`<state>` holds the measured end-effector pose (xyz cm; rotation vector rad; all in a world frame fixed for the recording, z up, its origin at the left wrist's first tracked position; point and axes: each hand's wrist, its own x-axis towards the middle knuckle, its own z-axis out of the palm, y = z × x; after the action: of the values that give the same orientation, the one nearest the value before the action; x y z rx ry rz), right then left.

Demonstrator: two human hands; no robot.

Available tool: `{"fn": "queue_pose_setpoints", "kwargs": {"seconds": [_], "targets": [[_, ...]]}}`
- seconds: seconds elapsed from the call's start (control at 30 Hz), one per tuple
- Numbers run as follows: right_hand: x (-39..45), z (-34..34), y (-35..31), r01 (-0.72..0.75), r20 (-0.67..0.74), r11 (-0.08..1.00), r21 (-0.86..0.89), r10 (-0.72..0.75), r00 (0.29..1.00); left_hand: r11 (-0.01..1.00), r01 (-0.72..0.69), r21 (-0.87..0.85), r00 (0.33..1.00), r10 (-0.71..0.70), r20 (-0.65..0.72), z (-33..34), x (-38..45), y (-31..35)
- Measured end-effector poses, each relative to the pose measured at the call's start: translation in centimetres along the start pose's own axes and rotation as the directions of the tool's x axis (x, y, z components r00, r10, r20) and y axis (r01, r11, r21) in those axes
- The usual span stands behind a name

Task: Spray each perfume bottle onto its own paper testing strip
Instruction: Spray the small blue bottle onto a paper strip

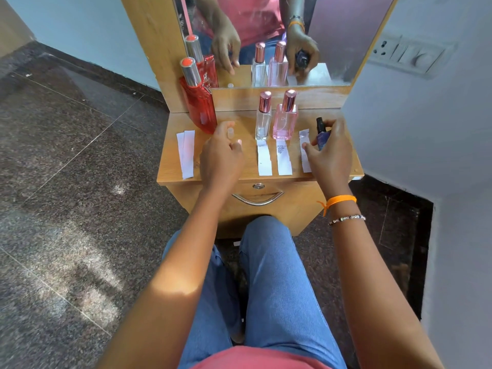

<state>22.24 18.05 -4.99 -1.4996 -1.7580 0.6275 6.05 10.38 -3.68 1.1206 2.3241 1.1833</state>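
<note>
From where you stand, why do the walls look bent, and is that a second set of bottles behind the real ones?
Head view: the wide-angle lens bows the walls and floor lines near the edges. The second set is a reflection in the mirror, which looks smudged and hazy. Sunlight patches fall on the floor and left forearm, and the left hand is slightly blurred.

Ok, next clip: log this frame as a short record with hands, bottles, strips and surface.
right hand: grips small dark blue bottle, uncapped, over the rightmost strip
left hand: fingers loosely curled beside a small clear cap; contact unclear
standing bottles: red bottle, clear bottle, pink bottle, all capped
strips: one below clear, one below pink, left strips near red
surface: wooden dresser top with mirror
</note>
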Motion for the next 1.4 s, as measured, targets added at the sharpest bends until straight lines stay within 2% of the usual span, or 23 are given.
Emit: {"fn": "queue_pose_setpoints", "kwargs": {"seconds": [0.2, 0.47, 0.53, 0.6, 0.67, 0.73, 0.8, 0.9, 1.13, 1.3, 1.4], "targets": [[-3.4, 0.4, -1.5, 0.101, 0.028, 0.978, 0.181, -0.108, 0.994, 0.99, 0.012, 0.142, 1.0, -0.008, -0.024, 0.9, 1.1, 0.1], [-5.8, 1.2, -2.6, 0.132, 0.137, 0.952, 0.278, -0.176, 0.975, 0.991, 0.018, 0.129, 0.999, -0.014, -0.03, 1.0, 1.3, 0.0], [-6.0, 1.4, -2.6, 0.128, 0.162, 0.949, 0.289, -0.18, 0.97, 0.998, 0.045, 0.046, 0.999, -0.045, -0.007, 0.6, 0.8, 0.0], [-6.2, 1.5, -2.6, 0.134, 0.199, 0.944, 0.302, -0.2, 0.959, 0.981, 0.097, -0.166, 0.995, -0.091, 0.04, -0.1, 0.1, 0.2], [-6.6, 1.7, -2.9, 0.146, 0.242, 0.928, 0.344, -0.237, 0.941, 0.91, 0.191, -0.367, 0.977, -0.141, 0.159, -0.9, -0.9, 1.0], [-6.9, 1.8, -3.4, 0.156, 0.262, 0.914, 0.376, -0.266, 0.928, 0.854, 0.269, -0.446, 0.953, -0.167, 0.254, -1.6, -1.6, 1.6], [-7.1, 1.7, -3.7, 0.162, 0.272, 0.901, 0.403, -0.286, 0.919, 0.83, 0.303, -0.468, 0.94, -0.18, 0.291, -2.2, -1.8, 2.1], [-7.2, 1.5, -3.7, 0.175, 0.274, 0.894, 0.412, -0.304, 0.912, 0.819, 0.333, -0.467, 0.924, -0.183, 0.337, -2.7, -2.0, 2.3], [-7.6, 0.8, -3.9, 0.226, 0.27, 0.88, 0.417, -0.357, 0.894, 0.858, 0.273, -0.436, 0.911, -0.085, 0.403, -3.4, -3.2, 2.8], [-7.5, 0.6, -3.5, 0.139, 0.253, 0.896, 0.423, -0.263, 0.931, 0.882, 0.272, -0.384, 0.895, -0.086, 0.437, -3.2, -3.8, 3.3], [-7.3, 0.4, -3.1, 0.059, 0.258, 0.888, 0.455, -0.195, 0.946, 0.936, 0.172, -0.307, 0.931, -0.052, 0.362, -2.3, -3.7, 2.9]]}}
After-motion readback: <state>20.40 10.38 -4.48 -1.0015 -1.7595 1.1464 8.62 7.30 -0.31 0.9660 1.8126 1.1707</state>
